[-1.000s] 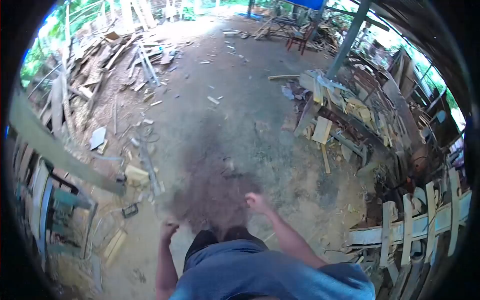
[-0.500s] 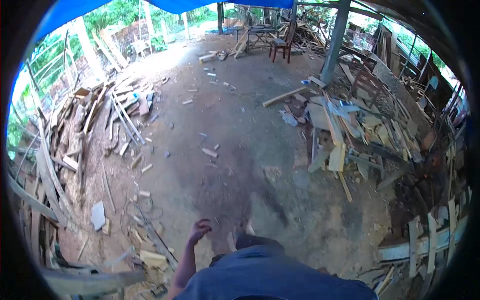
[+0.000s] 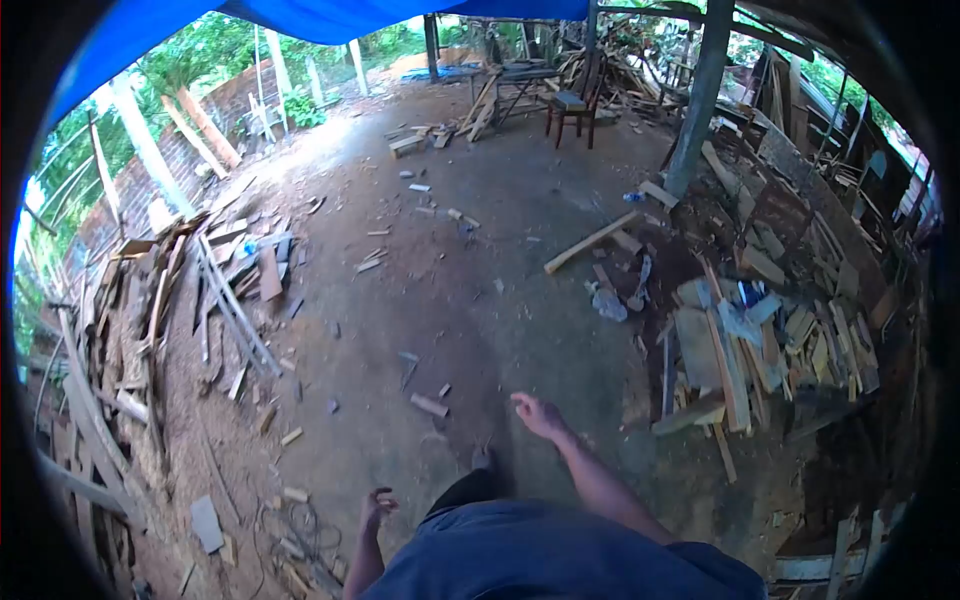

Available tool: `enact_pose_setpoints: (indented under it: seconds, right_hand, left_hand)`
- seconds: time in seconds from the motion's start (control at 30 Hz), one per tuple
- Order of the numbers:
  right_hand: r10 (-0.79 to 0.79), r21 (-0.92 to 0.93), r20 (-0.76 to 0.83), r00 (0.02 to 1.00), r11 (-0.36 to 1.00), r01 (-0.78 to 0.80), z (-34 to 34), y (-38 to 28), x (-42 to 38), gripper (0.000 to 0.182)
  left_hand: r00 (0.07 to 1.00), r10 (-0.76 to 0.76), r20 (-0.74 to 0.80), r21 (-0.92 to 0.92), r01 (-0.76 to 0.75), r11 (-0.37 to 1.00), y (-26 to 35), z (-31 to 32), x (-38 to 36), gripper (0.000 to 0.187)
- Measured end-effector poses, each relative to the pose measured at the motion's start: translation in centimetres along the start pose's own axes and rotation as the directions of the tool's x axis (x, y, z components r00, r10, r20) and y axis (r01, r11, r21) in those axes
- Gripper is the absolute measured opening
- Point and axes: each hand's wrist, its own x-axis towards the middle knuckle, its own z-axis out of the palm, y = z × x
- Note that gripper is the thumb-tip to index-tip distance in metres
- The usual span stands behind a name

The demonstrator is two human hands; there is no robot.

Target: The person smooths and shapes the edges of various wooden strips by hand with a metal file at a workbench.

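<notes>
My left hand [image 3: 378, 505] hangs low at my side with its fingers loosely bent and apart; nothing shows in it. My right hand [image 3: 540, 414] reaches out in front of my body over the dirt floor, its fingers slightly curled, and no object is visible in it. Neither hand touches anything. Below and between them is my foot [image 3: 483, 458], stepping on the ground. A short wood offcut [image 3: 429, 405] lies on the floor ahead, left of my right hand, with a smaller wooden block [image 3: 445, 390] beside it.
Scrap wood [image 3: 150, 320] is heaped along the left. On the right lies another pile of boards [image 3: 745, 350], near a post [image 3: 700, 110]. A long wooden strip [image 3: 590, 242] rests on the floor. Farther back stand a chair [image 3: 572, 108] and a table [image 3: 515, 78]. A blue tarp [image 3: 330, 20] hangs overhead.
I have moved forward: the offcuts and piles are nearer. My right hand has come into view in front of me. The left hand has shifted lower and slightly left.
</notes>
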Motion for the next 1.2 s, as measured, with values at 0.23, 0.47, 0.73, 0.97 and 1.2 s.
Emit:
enact_pose_setpoints:
  seconds: [0.23, 0.47, 0.73, 0.97, 1.2]
  right_hand:
    - [0.717, 0.018, 0.256, 0.649, 0.667, -0.744, -1.2, 17.6, -0.8, 0.034]
    - [0.902, -0.128, 0.180, 0.392, 0.416, -0.900, -4.7, 26.6, 2.0, 0.034]
    - [0.798, -0.207, 0.087, 0.596, 0.600, -0.773, -15.1, 34.7, 37.8, 0.033]
    - [0.211, 0.092, -0.132, 0.968, 0.975, -0.200, -23.5, 26.1, 86.1, 0.029]
    - [0.256, -0.023, 0.101, 0.961, 0.967, -0.255, -23.6, 29.4, 96.8, 0.031]
  left_hand:
    - [0.958, 0.150, 0.243, 0.242, -0.209, 0.948, 28.1, 9.9, 19.8, 0.046]
    - [0.850, 0.347, 0.396, 0.311, -0.480, 0.820, 48.0, 21.9, 38.4, 0.042]
    - [0.898, 0.322, 0.300, 0.404, -0.425, 0.810, 58.1, 23.9, 55.1, 0.046]
    - [0.994, -0.047, -0.101, 0.227, 0.069, 0.971, 58.8, 20.4, 71.9, 0.046]
    - [0.991, -0.054, -0.123, 0.144, 0.071, 0.987, 70.7, 21.9, 93.0, 0.050]
